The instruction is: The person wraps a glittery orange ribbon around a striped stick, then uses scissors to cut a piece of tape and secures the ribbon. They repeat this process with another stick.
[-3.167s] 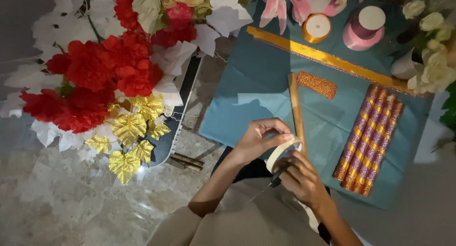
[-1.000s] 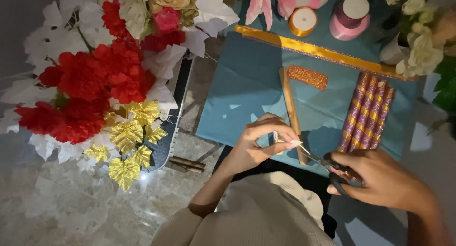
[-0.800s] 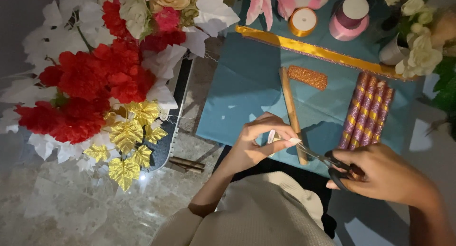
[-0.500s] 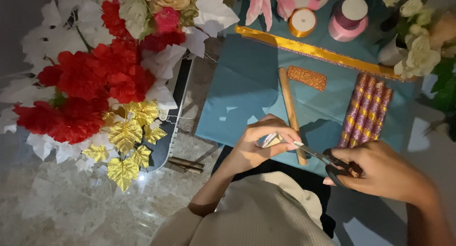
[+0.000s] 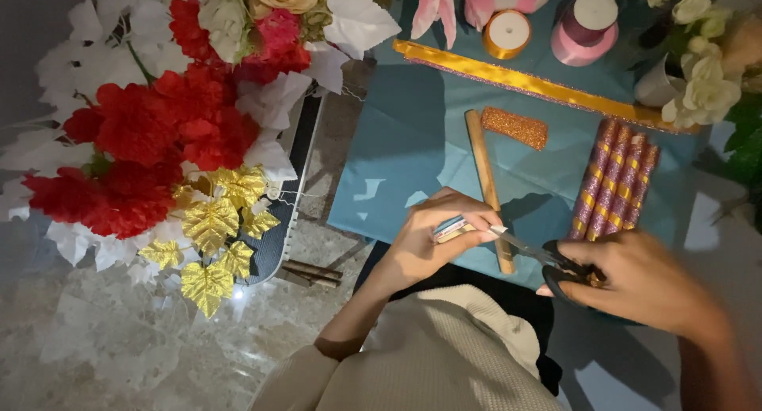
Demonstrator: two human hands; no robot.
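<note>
Since half a second ago: left hand [image 5: 432, 240] has turned slightly, showing more of the small flat roll of tape [image 5: 449, 228] edge-on; right hand [image 5: 639, 282] and scissors have barely shifted.

Item 1. Left hand: closed, fingers and thumb pinching the tape roll, which sits between its fingertips.

Item 2. Right hand: closed around the black handles of the steel-bladed scissors [image 5: 548, 262]; blade tips point toward the left hand and meet the strip end at the tape roll. Whether the blades are parted cannot be told.

Item 3. Plain wooden stick [image 5: 486, 181]: just beyond the left fingertips, lying on the teal paper sheet [image 5: 397, 141].

Item 4. Glittery orange rectangular piece [image 5: 514, 128]: farther beyond, beside the stick's far end.

Item 5. Pink-and-gold spiral-wrapped sticks [image 5: 615, 177], side by side: beyond the right hand.

Item 6. Long gold ribbon-covered strip [image 5: 516, 79]: far edge of the sheet, with a gold ribbon spool [image 5: 507, 33] and a pink ribbon spool [image 5: 586, 26] behind.

Item 7. Red, white and gold artificial flower arrangement [image 5: 159, 141]: well to the left of the left hand.
</note>
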